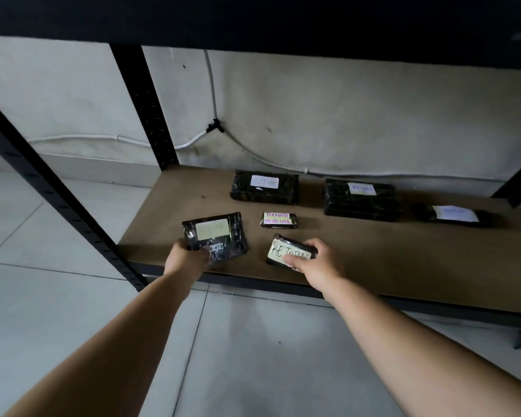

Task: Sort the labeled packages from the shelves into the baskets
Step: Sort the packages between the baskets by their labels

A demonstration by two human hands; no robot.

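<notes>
Several black-wrapped packages with paper labels lie on a low brown shelf board. My left hand grips the near edge of a flat black package with a pale label at the shelf's front left. My right hand is closed over a small package labelled RETURN, thumb on the label. Behind them lies a tiny package with a yellow and pink label. Two bigger white-labelled packages sit near the wall, and another lies at the right.
Black metal uprights frame the shelf on the left, and a dark shelf hangs overhead. White cables run along the wall behind. Pale tiled floor lies below and left. No basket is in view.
</notes>
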